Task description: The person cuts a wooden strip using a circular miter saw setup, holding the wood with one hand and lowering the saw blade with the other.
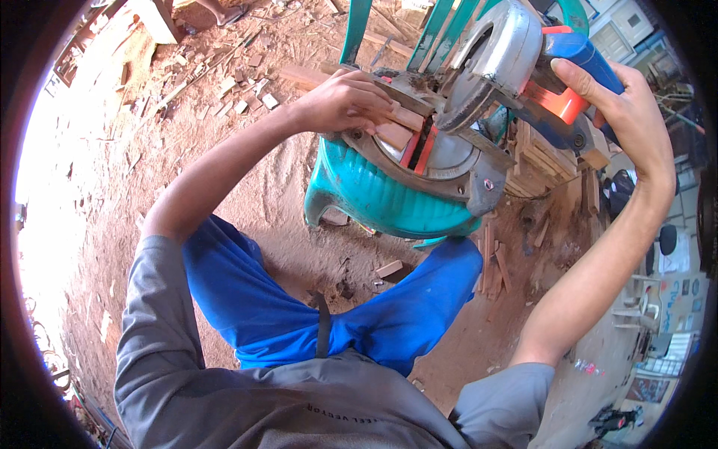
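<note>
A miter saw [449, 161] with a dark metal base and a silver blade guard [510, 41] rests on the seat of a green plastic chair [381, 191]. My left hand [344, 102] is closed over short wooden strips [395, 135], holding them on the saw's base left of the blade. Their cut ends point toward the orange-red slot insert [425, 150]. My right hand [628, 108] wraps around the blue and orange saw handle [587, 61] at the upper right. The saw head is over the base; whether its blade touches wood is hidden.
Wood offcuts [247, 93] and sawdust litter the brown ground at the far left. Stacked wood pieces [542, 161] lie right of the chair, with thin strips [493, 262] near my right knee. A small block [389, 269] lies between my legs. Someone's foot [230, 15] shows at the top.
</note>
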Tool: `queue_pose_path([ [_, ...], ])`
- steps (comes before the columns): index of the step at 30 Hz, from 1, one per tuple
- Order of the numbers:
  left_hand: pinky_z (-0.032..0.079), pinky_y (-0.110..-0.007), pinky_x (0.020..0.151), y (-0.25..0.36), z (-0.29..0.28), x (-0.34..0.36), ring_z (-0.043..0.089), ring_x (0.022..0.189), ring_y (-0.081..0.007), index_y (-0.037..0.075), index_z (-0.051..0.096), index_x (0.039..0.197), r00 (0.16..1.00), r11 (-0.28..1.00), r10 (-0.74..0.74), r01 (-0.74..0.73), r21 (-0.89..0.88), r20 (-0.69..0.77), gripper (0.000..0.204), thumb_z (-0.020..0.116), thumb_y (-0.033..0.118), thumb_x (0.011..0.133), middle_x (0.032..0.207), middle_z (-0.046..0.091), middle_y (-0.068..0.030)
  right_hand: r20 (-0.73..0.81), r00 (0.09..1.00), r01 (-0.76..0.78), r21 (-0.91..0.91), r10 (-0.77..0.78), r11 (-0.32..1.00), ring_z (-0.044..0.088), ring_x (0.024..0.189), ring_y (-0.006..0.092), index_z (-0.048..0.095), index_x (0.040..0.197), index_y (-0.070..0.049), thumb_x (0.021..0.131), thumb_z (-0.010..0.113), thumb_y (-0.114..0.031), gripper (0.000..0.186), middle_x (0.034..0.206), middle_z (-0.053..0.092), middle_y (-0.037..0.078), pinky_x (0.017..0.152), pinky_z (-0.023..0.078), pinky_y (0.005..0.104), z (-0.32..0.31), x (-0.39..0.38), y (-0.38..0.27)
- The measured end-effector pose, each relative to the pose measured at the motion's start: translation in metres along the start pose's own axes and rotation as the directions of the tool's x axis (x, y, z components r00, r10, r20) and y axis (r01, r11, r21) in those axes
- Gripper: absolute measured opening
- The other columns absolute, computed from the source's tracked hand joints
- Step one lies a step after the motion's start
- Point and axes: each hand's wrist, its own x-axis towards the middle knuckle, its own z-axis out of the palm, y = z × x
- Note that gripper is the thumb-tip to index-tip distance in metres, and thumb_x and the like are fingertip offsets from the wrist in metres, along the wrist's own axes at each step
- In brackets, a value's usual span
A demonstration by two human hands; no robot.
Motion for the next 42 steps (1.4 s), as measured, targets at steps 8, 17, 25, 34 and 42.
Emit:
queue_pose_path([
  [8,0.047,-0.042,0.101,0.003,0.024,0.005,0.06,0.115,-0.0265,0.016,0.074,0.117,0.977,0.998,-0.068,0.07,0.004,-0.201,0.037,0.079,0.021,0.081,0.115,0.068,-0.0025,-0.046,0.998,0.037,-0.015,-0.038,0.999,0.048,0.061,0.0062,0.071,0.082,-0.006,0.082,0.076,-0.06,0.055,0.067,0.056,-0.004,0.058,0.036,0.024,0.005,-0.001,-0.002],
  [17,0.052,-0.041,0.094,0.024,0.035,0.01,0.062,0.106,-0.0268,0.014,0.078,0.106,0.954,0.993,-0.078,0.099,0.058,-0.289,0.028,0.077,0.009,0.079,0.106,0.066,-0.0044,-0.087,0.996,0.02,0.047,-0.015,0.999,0.045,0.061,0.006,0.072,0.086,-0.005,0.082,0.078,-0.056,0.051,0.066,0.053,-0.005,0.057,0.032,0.0248,0.007,-0.008,-0.011],
  [25,0.033,-0.053,0.108,0.048,0.018,-0.012,0.049,0.133,-0.028,0.024,0.068,0.128,0.851,0.894,-0.328,0.419,0.156,-0.41,0.052,0.08,0.026,0.078,0.135,0.061,-0.0023,-0.119,0.993,0.029,0.092,-0.018,0.995,0.044,0.06,0.006,0.076,0.09,-0.003,0.085,0.079,-0.049,0.046,0.067,0.055,-0.005,0.056,0.03,0.0256,0.01,-0.007,-0.013],
  [34,0.049,-0.041,0.106,-0.005,-0.012,-0.044,0.063,0.118,-0.0391,-0.006,0.044,0.14,0.407,0.434,-0.9,0.871,-0.228,-0.158,0.118,0.092,0.064,0.058,0.123,0.063,-0.0285,-0.134,0.988,0.088,0.103,-0.073,0.991,0.045,0.06,0.0042,0.075,0.096,-0.004,0.088,0.077,-0.05,0.046,0.069,0.056,-0.006,0.055,0.031,0.0246,0.013,-0.007,-0.006],
  [42,0.052,-0.04,0.102,-0.02,-0.008,-0.051,0.065,0.115,-0.0279,0.0,0.052,0.136,0.515,0.584,-0.811,0.741,-0.331,-0.278,0.093,0.096,0.043,0.065,0.125,0.066,-0.0176,-0.122,0.992,0.025,0.097,-0.013,0.995,0.045,0.06,0.004,0.075,0.095,-0.005,0.087,0.077,-0.05,0.046,0.068,0.055,-0.006,0.055,0.031,0.0243,0.011,-0.008,-0.006],
])
